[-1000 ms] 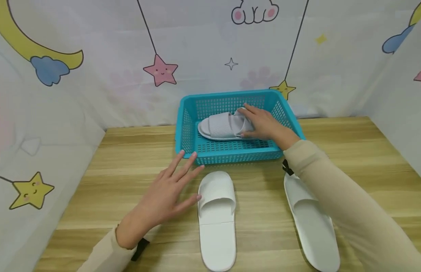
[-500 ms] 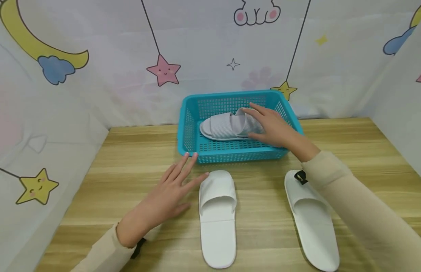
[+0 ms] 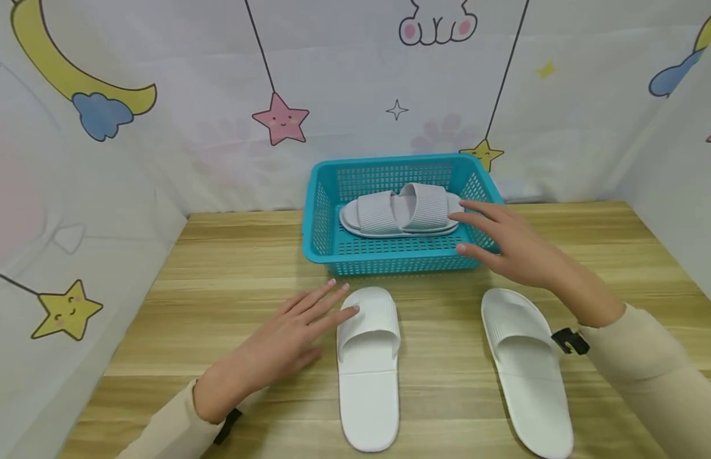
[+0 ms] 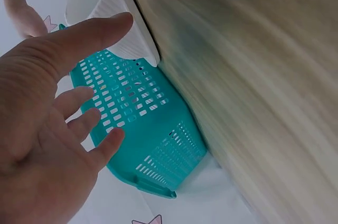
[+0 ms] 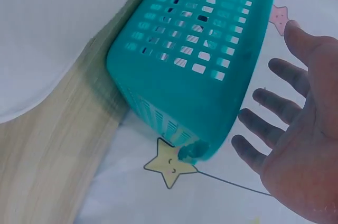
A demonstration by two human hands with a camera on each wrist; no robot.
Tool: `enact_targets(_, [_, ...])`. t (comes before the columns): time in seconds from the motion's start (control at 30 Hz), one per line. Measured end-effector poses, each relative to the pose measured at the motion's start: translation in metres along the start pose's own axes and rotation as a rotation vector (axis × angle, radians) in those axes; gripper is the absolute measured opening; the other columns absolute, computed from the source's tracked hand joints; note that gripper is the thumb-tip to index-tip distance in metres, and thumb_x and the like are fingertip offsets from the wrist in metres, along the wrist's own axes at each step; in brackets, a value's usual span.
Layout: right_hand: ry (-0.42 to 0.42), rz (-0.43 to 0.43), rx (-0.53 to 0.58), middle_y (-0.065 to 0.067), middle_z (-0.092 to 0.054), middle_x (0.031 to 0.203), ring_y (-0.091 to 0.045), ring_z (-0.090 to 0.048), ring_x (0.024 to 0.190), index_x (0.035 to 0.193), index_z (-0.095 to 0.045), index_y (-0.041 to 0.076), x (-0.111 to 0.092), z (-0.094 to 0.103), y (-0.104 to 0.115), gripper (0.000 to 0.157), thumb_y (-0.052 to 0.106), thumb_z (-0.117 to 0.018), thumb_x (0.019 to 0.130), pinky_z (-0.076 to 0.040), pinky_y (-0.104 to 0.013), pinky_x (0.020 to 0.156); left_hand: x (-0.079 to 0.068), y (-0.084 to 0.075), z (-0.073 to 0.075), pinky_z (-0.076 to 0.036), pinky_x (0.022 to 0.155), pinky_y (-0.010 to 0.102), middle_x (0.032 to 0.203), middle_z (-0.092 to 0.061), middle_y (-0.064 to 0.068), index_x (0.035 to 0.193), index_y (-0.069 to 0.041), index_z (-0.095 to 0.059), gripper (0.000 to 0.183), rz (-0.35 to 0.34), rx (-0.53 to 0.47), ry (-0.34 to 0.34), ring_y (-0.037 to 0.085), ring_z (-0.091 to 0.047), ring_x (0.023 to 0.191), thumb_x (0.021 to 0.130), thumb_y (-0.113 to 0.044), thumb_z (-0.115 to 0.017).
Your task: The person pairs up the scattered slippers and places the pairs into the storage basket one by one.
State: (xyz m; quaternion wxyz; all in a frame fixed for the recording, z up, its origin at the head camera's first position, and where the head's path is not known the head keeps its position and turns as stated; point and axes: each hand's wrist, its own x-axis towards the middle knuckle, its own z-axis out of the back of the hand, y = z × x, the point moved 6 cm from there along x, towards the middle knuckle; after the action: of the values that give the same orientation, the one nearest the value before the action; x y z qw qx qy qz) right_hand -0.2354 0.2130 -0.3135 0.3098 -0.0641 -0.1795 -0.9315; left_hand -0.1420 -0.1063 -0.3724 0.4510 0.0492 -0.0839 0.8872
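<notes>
A pair of pale grey slide slippers lies in the turquoise basket, with ribbed straps up and toes pointing to opposite ends. My right hand hovers at the basket's right front corner, fingers spread and holding nothing; the right wrist view shows its palm beside the basket wall. My left hand is over the wood surface, fingers extended, its fingertips overlapping the toe of the left white slipper in the head view. The right white slipper lies below my right hand, angled toe up-left.
The basket stands at the back of the wood-grain table, near the printed cloth backdrop. More cloth closes off the left side, and likewise the right. A gap of bare tabletop separates the two white slippers.
My right hand has drawn back to the right and towards me, off the grey slippers, uncovering them. My left hand has moved slightly nearer to me, away from the basket rim.
</notes>
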Motion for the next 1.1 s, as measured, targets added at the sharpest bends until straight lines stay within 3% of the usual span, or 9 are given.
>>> enact_targets(0.23, [-0.044, 0.049, -0.024, -0.01, -0.039, 0.152, -0.036, -0.035, 0.138, 0.144, -0.049, 0.02, -0.03, 0.01, 0.015, 0.057, 0.028, -0.069, 0.091, -0.024, -0.063, 0.105, 0.009, -0.005, 0.0, -0.028, 0.115, 0.047, 0.162, -0.02, 0.004, 0.156, -0.027, -0.025, 0.1, -0.031, 0.006, 0.035, 0.023, -0.015, 0.15, 0.076, -0.005, -0.08])
enact_targets(0.4, [-0.066, 0.072, -0.079, -0.01, -0.048, 0.143, -0.034, -0.041, 0.133, 0.136, -0.058, 0.017, -0.043, 0.007, 0.024, 0.052, 0.022, -0.074, 0.086, -0.026, -0.061, 0.102, 0.021, -0.012, 0.0, -0.028, 0.115, 0.048, 0.162, -0.02, 0.004, 0.156, -0.029, -0.023, 0.094, -0.062, 0.013, 0.088, 0.023, -0.015, 0.15, 0.082, -0.002, -0.074])
enact_targets(0.63, [-0.043, 0.066, -0.072, -0.01, -0.05, 0.141, -0.032, -0.043, 0.131, 0.134, -0.058, 0.018, -0.05, -0.007, 0.024, 0.05, 0.024, -0.073, 0.087, -0.028, -0.058, 0.102, 0.028, -0.021, -0.007, -0.034, 0.112, 0.048, 0.163, -0.017, 0.002, 0.156, -0.029, -0.021, 0.094, -0.096, 0.057, 0.159, 0.024, -0.015, 0.15, 0.083, 0.007, -0.066])
enact_targets(0.83, [-0.075, 0.101, -0.014, -0.012, -0.049, 0.142, -0.034, -0.043, 0.131, 0.139, -0.052, 0.012, -0.054, -0.012, 0.022, 0.057, 0.018, -0.074, 0.086, -0.035, -0.057, 0.102, 0.036, -0.027, -0.016, -0.029, 0.115, 0.044, 0.164, -0.013, 0.003, 0.158, -0.023, -0.014, 0.099, -0.159, 0.136, 0.196, 0.023, -0.013, 0.15, 0.081, 0.015, -0.063])
enact_targets(0.97, [-0.077, 0.085, 0.004, -0.013, -0.045, 0.145, -0.036, -0.037, 0.136, 0.144, -0.046, 0.009, -0.057, -0.016, 0.02, 0.064, 0.017, -0.073, 0.087, -0.032, -0.058, 0.107, 0.039, -0.03, -0.02, -0.029, 0.115, 0.043, 0.164, -0.011, 0.002, 0.158, -0.018, -0.01, 0.097, -0.171, 0.104, 0.263, 0.022, -0.014, 0.15, 0.084, 0.013, -0.063])
enact_targets(1.1, [-0.096, 0.068, 0.012, -0.013, -0.045, 0.145, -0.037, -0.036, 0.137, 0.145, -0.045, 0.008, -0.058, -0.018, 0.018, 0.065, 0.017, -0.073, 0.087, -0.027, -0.057, 0.111, 0.041, -0.03, -0.021, -0.031, 0.114, 0.045, 0.164, -0.014, 0.001, 0.158, -0.02, -0.013, 0.099, -0.172, 0.071, 0.289, 0.023, -0.018, 0.149, 0.081, 0.015, -0.065])
